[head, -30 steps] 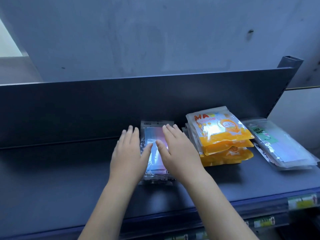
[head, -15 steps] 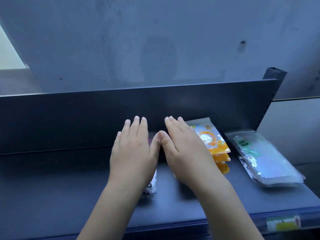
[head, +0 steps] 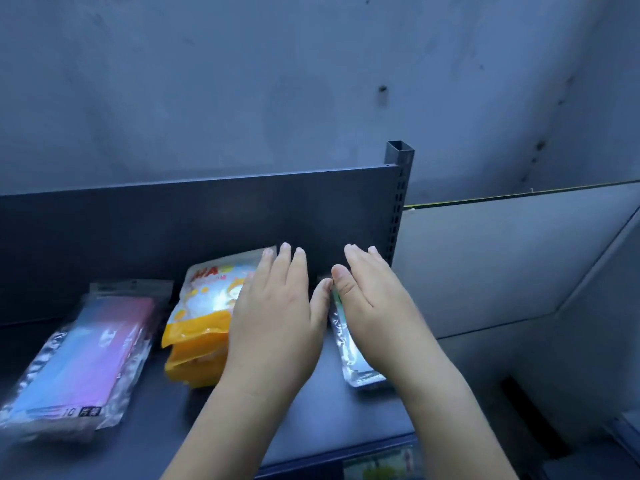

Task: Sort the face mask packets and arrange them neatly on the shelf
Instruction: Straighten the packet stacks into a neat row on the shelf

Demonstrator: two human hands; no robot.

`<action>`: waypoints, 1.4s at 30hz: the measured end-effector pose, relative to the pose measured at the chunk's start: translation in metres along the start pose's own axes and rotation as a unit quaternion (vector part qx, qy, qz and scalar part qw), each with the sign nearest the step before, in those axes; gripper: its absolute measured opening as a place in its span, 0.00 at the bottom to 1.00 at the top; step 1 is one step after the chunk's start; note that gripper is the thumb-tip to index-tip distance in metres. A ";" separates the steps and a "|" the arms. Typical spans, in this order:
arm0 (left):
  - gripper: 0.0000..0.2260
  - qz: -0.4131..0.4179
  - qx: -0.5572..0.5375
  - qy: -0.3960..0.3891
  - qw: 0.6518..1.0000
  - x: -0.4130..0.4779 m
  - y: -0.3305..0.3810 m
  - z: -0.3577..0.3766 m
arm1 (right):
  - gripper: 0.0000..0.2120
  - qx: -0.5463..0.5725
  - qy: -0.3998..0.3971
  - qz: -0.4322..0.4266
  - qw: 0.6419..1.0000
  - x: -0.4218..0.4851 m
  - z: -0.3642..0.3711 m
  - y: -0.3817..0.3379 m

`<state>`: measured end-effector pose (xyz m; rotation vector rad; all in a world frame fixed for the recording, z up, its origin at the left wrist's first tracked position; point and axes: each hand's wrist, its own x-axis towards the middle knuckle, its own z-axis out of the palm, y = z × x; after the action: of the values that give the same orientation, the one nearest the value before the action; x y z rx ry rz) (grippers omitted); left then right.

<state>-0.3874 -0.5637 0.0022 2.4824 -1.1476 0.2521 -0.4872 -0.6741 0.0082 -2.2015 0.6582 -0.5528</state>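
Three groups of face mask packets lie on the dark shelf (head: 332,420). A clear packet of pink-to-blue masks (head: 79,355) lies at the left. A stack of yellow and orange packets (head: 199,327) sits in the middle. A clear packet with a green label (head: 349,351) lies at the right, mostly hidden. My left hand (head: 277,320) is flat, fingers together, over the right edge of the yellow stack. My right hand (head: 377,313) is flat over the green-label packet. Neither hand grips anything.
The shelf's dark back panel (head: 207,216) stands behind the packets, ending at a slotted upright post (head: 398,202) on the right. A grey wall rises behind. A price label strip (head: 381,462) runs along the shelf's front edge. A light grey panel (head: 502,258) lies right of the post.
Both hands have shifted right, from the pink-blue packet to the yellow stack and the green-label packet. The view has swung right, so the pink-blue packet now lies uncovered at the left.
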 end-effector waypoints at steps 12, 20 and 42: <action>0.28 -0.134 -0.247 -0.048 0.958 0.011 0.061 0.094 | 0.26 0.173 -0.007 0.143 0.975 0.012 -0.029 0.114; 0.26 -0.302 -0.460 -0.048 0.834 0.007 0.060 0.115 | 0.30 0.260 -0.015 0.173 0.950 0.018 -0.012 0.138; 0.26 -0.309 -0.495 -0.054 0.810 0.007 0.036 0.113 | 0.34 0.357 -0.076 0.176 0.914 0.034 -0.002 0.152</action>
<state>-0.4108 -0.6369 -0.0880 1.7417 -0.2617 -0.5515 -0.5045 -0.7837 -0.1009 -1.3835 0.6227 -0.3486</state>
